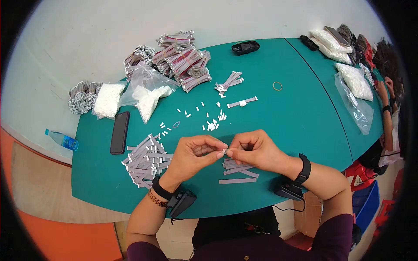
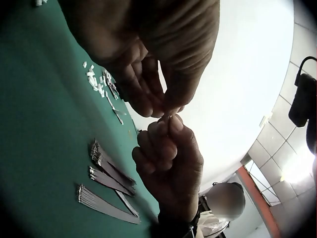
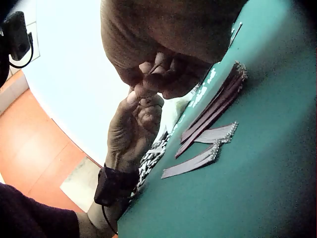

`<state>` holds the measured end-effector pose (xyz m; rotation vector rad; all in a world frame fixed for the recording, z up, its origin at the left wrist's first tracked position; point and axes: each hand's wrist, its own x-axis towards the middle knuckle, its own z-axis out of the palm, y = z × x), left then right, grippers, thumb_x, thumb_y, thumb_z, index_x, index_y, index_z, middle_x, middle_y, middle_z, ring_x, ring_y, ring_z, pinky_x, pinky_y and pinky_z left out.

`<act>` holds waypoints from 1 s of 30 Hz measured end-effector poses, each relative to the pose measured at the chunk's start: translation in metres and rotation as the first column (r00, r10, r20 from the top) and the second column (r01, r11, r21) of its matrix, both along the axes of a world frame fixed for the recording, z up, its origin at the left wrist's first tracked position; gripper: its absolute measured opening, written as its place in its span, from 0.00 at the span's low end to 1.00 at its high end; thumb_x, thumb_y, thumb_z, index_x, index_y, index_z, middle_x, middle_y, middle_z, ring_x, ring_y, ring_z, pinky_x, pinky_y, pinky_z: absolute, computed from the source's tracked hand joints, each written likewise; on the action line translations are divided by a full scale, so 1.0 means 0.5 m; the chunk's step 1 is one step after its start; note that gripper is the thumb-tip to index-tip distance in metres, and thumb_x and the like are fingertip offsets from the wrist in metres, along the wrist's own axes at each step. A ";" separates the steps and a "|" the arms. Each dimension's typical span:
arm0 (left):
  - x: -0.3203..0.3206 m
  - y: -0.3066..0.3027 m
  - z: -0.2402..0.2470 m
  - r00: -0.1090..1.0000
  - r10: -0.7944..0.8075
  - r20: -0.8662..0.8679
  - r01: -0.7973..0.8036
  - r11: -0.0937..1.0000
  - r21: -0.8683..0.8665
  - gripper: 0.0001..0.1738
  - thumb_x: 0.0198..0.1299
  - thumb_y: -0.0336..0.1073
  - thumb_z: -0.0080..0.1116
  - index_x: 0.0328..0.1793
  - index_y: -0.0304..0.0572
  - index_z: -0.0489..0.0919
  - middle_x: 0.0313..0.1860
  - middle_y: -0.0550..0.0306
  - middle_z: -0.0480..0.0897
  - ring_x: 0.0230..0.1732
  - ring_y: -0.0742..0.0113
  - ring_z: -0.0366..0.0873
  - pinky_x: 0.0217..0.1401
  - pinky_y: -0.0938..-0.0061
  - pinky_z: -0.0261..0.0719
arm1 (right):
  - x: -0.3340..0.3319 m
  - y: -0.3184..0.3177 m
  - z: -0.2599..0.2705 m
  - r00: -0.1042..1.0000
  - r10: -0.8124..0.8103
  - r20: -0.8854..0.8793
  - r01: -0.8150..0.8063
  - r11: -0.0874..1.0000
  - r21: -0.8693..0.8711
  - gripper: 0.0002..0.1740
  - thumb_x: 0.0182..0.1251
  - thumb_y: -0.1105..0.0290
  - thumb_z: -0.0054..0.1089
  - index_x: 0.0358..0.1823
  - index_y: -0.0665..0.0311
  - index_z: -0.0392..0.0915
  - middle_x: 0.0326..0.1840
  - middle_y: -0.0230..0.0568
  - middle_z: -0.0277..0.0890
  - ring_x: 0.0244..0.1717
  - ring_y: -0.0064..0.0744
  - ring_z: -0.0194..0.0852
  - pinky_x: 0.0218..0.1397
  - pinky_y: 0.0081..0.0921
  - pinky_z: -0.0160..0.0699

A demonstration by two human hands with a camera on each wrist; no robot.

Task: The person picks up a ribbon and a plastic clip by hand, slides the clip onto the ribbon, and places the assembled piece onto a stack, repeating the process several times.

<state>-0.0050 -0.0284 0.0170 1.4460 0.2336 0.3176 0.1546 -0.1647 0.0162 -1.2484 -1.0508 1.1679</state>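
Observation:
My left hand (image 1: 193,152) and right hand (image 1: 262,151) meet fingertip to fingertip above the table, thumbs and forefingers pinching a small white plastic piece (image 1: 225,151). Most of it is hidden by the fingers; I cannot tell whether a cable is joined to it. Beneath the right hand lie short grey flat ribbon cables (image 1: 237,181), seen as several fanned stacks (image 3: 208,134) in the right wrist view. A larger pile of grey ribbon cables with white ends (image 1: 146,161) spreads left of the left hand. Loose white pieces (image 1: 212,126) are scattered beyond the fingertips.
Bundled cables (image 1: 185,61) are heaped at the back, beside bags of white pieces (image 1: 148,98). A phone (image 1: 119,132) lies left, a bottle (image 1: 63,140) past the table edge. One cable (image 1: 242,102), a small cable stack (image 1: 229,82) and a rubber band (image 1: 277,86) lie ahead. Another person's hands (image 1: 385,89) show far right.

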 end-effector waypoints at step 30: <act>0.005 -0.008 -0.007 0.999 0.044 -0.017 -0.044 0.999 0.007 0.10 0.54 0.20 0.60 0.44 0.29 0.79 0.41 0.53 0.81 0.42 0.72 0.79 0.47 0.79 0.78 | 0.004 0.003 -0.007 0.998 0.024 -0.061 -0.027 0.998 -0.051 0.10 0.64 0.67 0.58 0.26 0.65 0.76 0.16 0.27 0.70 0.17 0.10 0.61 0.20 0.13 0.58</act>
